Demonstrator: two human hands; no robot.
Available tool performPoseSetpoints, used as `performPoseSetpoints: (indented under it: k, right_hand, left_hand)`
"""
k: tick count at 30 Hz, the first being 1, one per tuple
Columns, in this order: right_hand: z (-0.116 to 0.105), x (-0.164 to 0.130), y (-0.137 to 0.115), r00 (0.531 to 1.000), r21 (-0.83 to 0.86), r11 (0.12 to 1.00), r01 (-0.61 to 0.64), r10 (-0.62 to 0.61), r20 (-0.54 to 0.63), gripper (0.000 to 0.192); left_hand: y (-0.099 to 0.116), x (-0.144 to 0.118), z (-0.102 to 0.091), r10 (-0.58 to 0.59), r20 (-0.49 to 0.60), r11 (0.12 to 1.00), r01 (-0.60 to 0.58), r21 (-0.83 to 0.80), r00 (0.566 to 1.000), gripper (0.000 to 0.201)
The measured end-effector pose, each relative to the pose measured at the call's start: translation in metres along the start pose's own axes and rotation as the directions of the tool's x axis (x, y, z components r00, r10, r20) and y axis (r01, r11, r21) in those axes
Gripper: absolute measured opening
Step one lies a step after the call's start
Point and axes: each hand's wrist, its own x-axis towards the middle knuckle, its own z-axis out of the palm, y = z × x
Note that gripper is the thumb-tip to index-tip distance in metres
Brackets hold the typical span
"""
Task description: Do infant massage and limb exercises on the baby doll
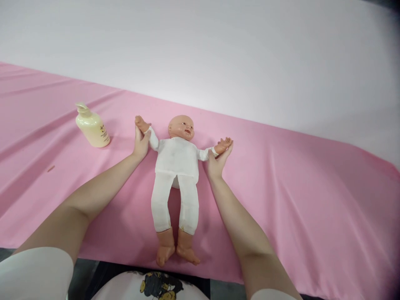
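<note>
A baby doll (177,157) in a white top and white trousers lies on its back on the pink cloth (290,200), feet toward me and arms spread wide. My left hand (141,143) is closed around the doll's forearm on the left side, with its small hand sticking out above my fingers. On the other side, my right hand (217,164) grips the doll's other forearm from below, the thumb near the sleeve cuff. Parts of my fingers are hidden behind the doll's arms. The doll's bare feet lie near the front edge of the cloth.
A pale yellow pump bottle (93,128) stands on the cloth to the left of my left hand. A small brownish strip (51,168) lies farther left. Behind the cloth rises a white wall-like surface (200,54). The cloth has several folds.
</note>
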Motion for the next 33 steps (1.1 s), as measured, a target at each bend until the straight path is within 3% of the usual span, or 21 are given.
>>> performPoseSetpoints:
  k: [6,11,13,21,26,30,33]
  right_hand:
    - [0.005,-0.009,-0.022,0.983,-0.071,0.996,0.060,-0.046,0.179,0.082]
    - [0.006,-0.009,-0.022,0.924,-0.116,0.981,0.154,-0.102,0.368,0.064]
    - [0.006,-0.007,-0.021,0.889,-0.129,0.971,0.201,-0.126,0.441,0.060]
    - [0.005,-0.005,-0.021,0.850,-0.172,0.948,0.266,-0.147,0.507,0.072]
    - [0.006,-0.006,-0.021,0.841,-0.168,0.949,0.265,-0.143,0.522,0.068]
    - [0.006,-0.009,-0.022,0.899,-0.109,0.982,0.153,-0.092,0.427,0.070]
    - [0.006,-0.008,-0.018,0.954,-0.001,0.999,0.042,-0.040,0.297,0.076]
  left_hand:
    - [0.015,-0.013,0.010,0.118,0.216,0.975,-0.154,0.162,0.969,0.091]
    - [0.018,-0.013,0.011,0.181,0.436,0.902,-0.325,0.283,0.881,0.054]
    - [0.022,-0.012,0.011,0.180,0.470,0.887,-0.350,0.302,0.864,0.047]
    - [0.030,-0.014,0.010,0.150,0.459,0.880,-0.330,0.342,0.876,0.043]
    - [0.032,-0.016,0.008,0.165,0.485,0.866,-0.362,0.347,0.859,0.047]
    - [0.029,-0.019,0.010,0.130,0.422,0.884,-0.297,0.360,0.897,0.062]
    - [0.015,-0.018,0.009,0.092,0.308,0.941,-0.184,0.285,0.947,0.071]
